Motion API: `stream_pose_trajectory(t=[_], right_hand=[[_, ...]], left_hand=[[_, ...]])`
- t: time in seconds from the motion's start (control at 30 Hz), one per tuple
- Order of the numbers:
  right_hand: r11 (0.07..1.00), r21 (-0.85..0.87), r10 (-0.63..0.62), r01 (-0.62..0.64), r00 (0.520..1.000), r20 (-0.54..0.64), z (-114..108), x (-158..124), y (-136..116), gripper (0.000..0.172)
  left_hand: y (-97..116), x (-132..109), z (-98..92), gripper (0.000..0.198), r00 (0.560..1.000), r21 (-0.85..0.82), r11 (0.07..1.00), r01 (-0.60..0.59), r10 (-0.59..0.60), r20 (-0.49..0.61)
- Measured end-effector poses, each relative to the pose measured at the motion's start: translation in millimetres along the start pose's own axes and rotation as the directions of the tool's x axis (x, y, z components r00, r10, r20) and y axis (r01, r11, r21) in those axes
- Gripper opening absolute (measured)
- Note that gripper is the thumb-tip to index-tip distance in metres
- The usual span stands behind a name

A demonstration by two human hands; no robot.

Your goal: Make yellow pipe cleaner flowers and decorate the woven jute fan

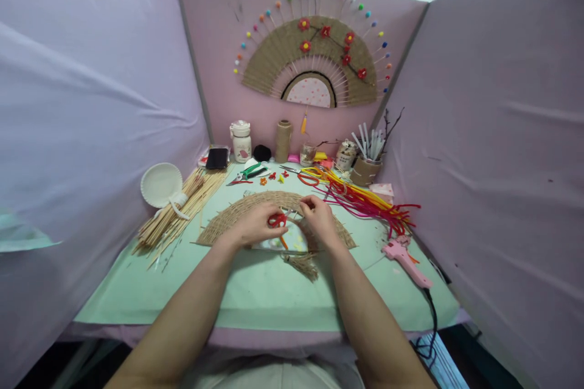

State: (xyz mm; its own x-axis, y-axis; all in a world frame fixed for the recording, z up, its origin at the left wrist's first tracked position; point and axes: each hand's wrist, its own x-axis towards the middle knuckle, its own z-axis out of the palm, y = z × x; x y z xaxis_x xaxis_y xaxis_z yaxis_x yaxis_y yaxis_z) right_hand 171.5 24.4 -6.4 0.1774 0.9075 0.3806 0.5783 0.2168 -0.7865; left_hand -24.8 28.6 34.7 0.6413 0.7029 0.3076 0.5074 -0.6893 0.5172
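Observation:
My left hand (pixel 255 225) is closed in a pinch on a small red pipe-cleaner flower (pixel 276 219). My right hand (pixel 318 214) is closed too, its fingertips pinched close beside the flower on something I cannot make out. Both hands rest over a half-round woven fan (pixel 225 225) that lies flat on the green table mat (pixel 255 292). A short bundle of twine (pixel 303 264) lies just below the fan, between my forearms.
A pink glue gun (pixel 404 258) with a black cord lies at the right. Red, yellow and pink pipe cleaners (pixel 365 199) spread behind it. Bamboo sticks (pixel 180 213) and a white paper plate (pixel 160 183) sit left. Scissors, pliers, jars and a twine spool line the back wall under a finished fan (pixel 314 61).

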Motion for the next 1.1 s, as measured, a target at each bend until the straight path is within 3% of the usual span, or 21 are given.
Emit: stream_pose_trajectory(t=[0.07,0.1,0.2,0.27,0.33,0.47,0.63,0.8,1.0,1.1], right_hand=[[1.000,-0.017,0.000,0.000,1.000,0.002,0.9,-0.2,0.8,0.017],[1.000,-0.031,-0.005,0.006,1.000,0.008,1.9,-0.6,0.3,0.017],[0.996,-0.077,-0.036,0.041,0.997,0.062,5.0,-2.0,-6.3,0.017],[0.990,-0.123,-0.050,0.066,0.990,0.130,5.3,-1.4,-15.2,0.018],[0.976,-0.192,-0.055,0.101,0.971,0.232,4.5,1.8,-26.0,0.017],[0.916,-0.347,-0.034,0.198,0.904,0.427,8.9,17.2,-42.9,0.013],[0.870,-0.425,-0.040,0.251,0.894,0.445,40.3,37.5,-41.5,0.023],[0.876,-0.389,-0.080,0.287,0.880,0.468,62.5,44.5,-34.2,0.012],[0.945,-0.233,-0.165,0.229,0.950,0.264,29.2,41.3,-37.1,0.013],[0.967,-0.175,-0.108,0.187,0.917,0.384,9.2,24.1,-39.2,0.008]], left_hand=[[-4.9,1.6,-2.0,0.027,0.981,0.006,0.998,0.067,-0.065,-0.184],[-7.9,2.3,-3.5,0.027,0.950,-0.019,0.993,0.117,-0.118,-0.290],[-17.1,3.7,-7.5,0.027,0.800,-0.156,0.961,0.229,-0.277,-0.533],[-21.7,4.3,-8.2,0.028,0.725,-0.231,0.941,0.246,-0.337,-0.601],[-24.3,4.7,-7.5,0.028,0.697,-0.277,0.930,0.243,-0.366,-0.616],[-24.4,4.6,-4.8,0.029,0.699,-0.336,0.915,0.225,-0.392,-0.598],[-23.2,3.5,-3.1,0.030,0.703,-0.345,0.904,0.253,-0.417,-0.576],[-24.7,3.3,-2.9,0.029,0.718,-0.350,0.902,0.252,-0.417,-0.557],[-22.8,2.9,-1.5,0.030,0.731,-0.337,0.908,0.247,-0.403,-0.551],[-20.8,3.7,0.7,0.028,0.748,-0.310,0.914,0.262,-0.395,-0.533]])
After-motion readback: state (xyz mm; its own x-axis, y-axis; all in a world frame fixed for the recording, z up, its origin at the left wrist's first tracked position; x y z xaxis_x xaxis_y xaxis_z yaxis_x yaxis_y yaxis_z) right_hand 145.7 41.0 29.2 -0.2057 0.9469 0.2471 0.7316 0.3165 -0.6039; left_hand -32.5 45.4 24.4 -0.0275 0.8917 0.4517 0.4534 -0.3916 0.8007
